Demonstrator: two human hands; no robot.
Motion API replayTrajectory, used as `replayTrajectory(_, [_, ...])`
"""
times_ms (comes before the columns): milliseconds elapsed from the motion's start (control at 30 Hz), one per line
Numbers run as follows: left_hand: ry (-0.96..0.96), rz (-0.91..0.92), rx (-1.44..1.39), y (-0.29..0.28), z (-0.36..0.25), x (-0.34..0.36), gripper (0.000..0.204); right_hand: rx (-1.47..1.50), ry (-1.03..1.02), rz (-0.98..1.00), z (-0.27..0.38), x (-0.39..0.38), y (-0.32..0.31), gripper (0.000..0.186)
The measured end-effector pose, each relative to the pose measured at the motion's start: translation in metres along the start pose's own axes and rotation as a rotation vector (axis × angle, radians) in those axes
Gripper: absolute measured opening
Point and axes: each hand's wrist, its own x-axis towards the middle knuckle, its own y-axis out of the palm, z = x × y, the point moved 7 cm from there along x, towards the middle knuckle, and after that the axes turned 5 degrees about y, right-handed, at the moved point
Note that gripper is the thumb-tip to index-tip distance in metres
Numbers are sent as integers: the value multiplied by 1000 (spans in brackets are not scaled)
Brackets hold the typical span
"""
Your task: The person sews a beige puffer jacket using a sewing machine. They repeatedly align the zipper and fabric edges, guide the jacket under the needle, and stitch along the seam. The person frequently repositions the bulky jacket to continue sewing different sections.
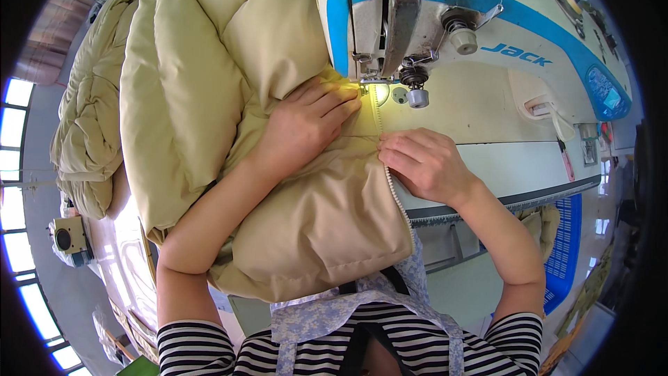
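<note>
A beige padded jacket (313,223) lies across the sewing machine bed and hangs down over my lap. Along its right edge runs a pale zipper (396,198), leading up to the lit presser foot (364,88). My left hand (313,122) rests on the fabric just left of the foot, fingers stretched out and pressing down. Lower down, my right hand (426,163) pinches the zipper edge between thumb and fingers. The white and blue sewing machine head (445,7) stands over the work; the needle tip is too small to make out.
More padded beige fabric (90,111) is heaped at the far left. On the right of the table (487,167) lie a pink-handled tool (566,161) and a ruler strip (515,202) along the front edge. A blue plastic basket (565,251) stands below at right.
</note>
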Motion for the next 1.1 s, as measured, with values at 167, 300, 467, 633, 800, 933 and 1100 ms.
replayTrajectory(167, [-2,-13,-9,5,5,-1,34,5,6,11,-5,2,-1,12])
replayTrajectory(300, [-30,-25,-65,6,18,7,33,-37,-6,10,-12,7,2,15])
replayTrajectory(467, [-4,40,52,4,12,8,33,-69,-55,-9,-11,4,4,19])
replayTrajectory(633, [95,81,-155,3,-1,-6,37,-43,-72,57,-10,-4,4,20])
replayTrajectory(800, [116,66,-179,6,10,-11,39,-43,-40,57,-12,-6,0,20])
replayTrajectory(933, [108,78,-131,8,9,-12,38,-42,-28,51,-12,-6,0,19])
replayTrajectory(1100, [101,71,-109,7,7,-8,35,-27,-1,49,-14,-3,0,16])
